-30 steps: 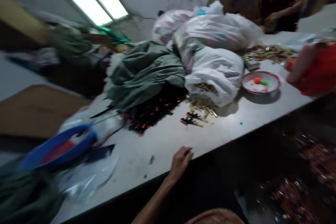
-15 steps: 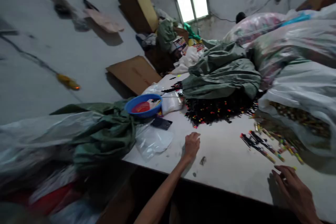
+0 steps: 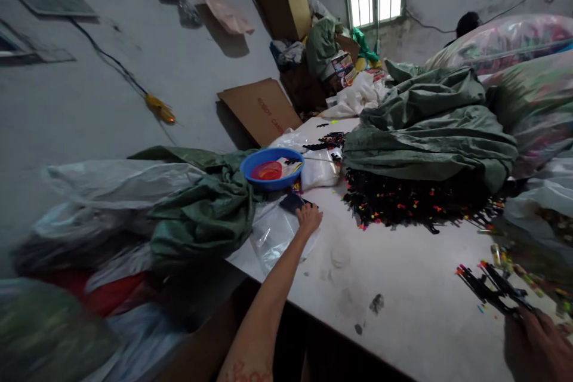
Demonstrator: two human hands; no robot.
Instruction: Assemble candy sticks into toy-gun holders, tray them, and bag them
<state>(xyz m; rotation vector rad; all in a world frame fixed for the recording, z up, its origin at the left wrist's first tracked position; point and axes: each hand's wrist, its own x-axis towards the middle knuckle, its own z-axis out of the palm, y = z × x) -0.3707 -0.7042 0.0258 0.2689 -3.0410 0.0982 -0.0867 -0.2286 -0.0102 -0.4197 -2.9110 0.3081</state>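
Observation:
My left hand [image 3: 308, 216] reaches across the white table, its fingers curled over the right end of a dark smartphone [image 3: 290, 202]. Under the phone lies a clear plastic bag [image 3: 275, 236]. At the lower right, my right hand [image 3: 544, 337] is closed around the near ends of black toy guns [image 3: 487, 289] with pink and orange tips; part of its grip is hidden. Small yellowish tubes [image 3: 528, 279] lie scattered just beyond that hand. Farther back is a large heap of similar black pieces [image 3: 403, 200], partly covered by green cloth [image 3: 430, 143].
A blue basin [image 3: 250, 182] with a red dish inside stands behind the phone. Green cloth [image 3: 201, 215] and plastic sacks crowd the left side. Large filled sacks [image 3: 532, 92] are piled at the right. A person's head [image 3: 468, 24] shows behind them. Cardboard [image 3: 259, 110] leans against the wall.
The view has turned left. My left hand has moved from the bare tabletop to the phone. My right hand has moved forward onto the black toy guns and closed.

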